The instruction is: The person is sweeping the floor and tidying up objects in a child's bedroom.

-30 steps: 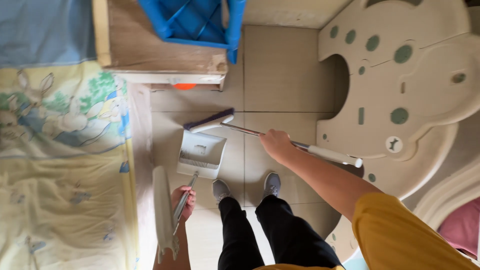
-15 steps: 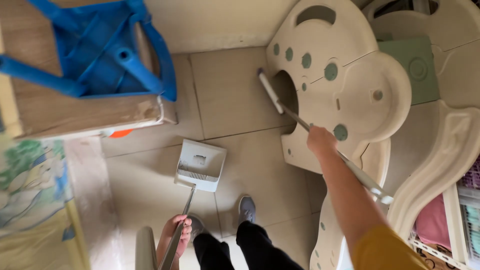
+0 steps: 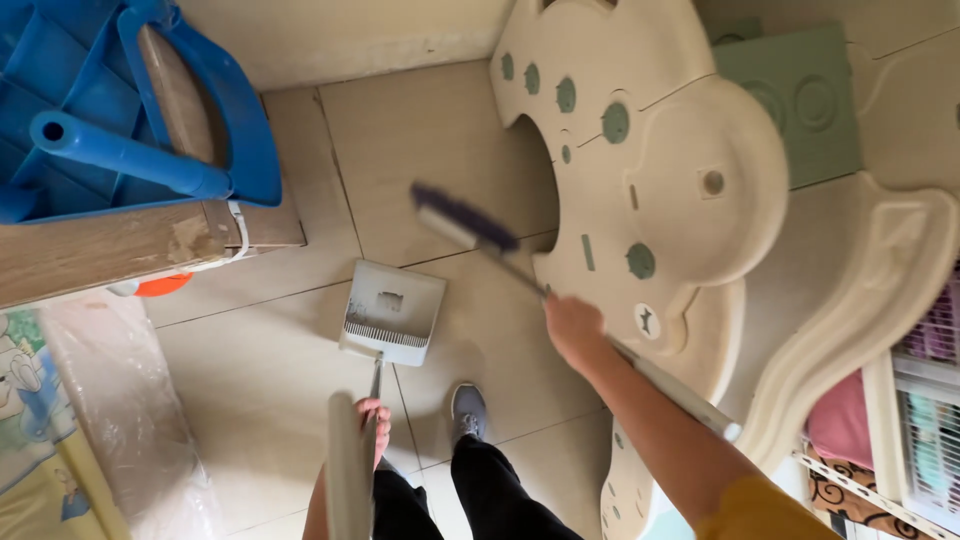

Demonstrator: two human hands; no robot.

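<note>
The right hand (image 3: 572,330) is wrapped tight around the thin metal shaft of a long-handled broom with a dark purple bristle head (image 3: 463,218), partway down the pole. The head is blurred and seems lifted just off the pale beige floor tiles (image 3: 270,370), far from the feet and near the notch in the big cream plastic play panel with round green studs (image 3: 650,170) on the right. The white grip end of the pole sticks out behind the forearm, over the panel's near edge.

The left hand (image 3: 368,425) is curled around the slim metal stem of a white plastic upright dustpan with a toothed comb along its near edge (image 3: 390,312), which stands on the tiles between the broom head and the grey shoe (image 3: 467,408).

What could go wrong, as I judge it: the broom head is well apart from the dustpan mouth and angled, so a fast sweep could flick dust past the pan toward the wooden bench with the blue plastic frame on it (image 3: 130,150) at far left. The pole's rear end could knock the play panel. Held only by its stem, the dustpan could tip or skid if the bristles hit its lip hard.
</note>
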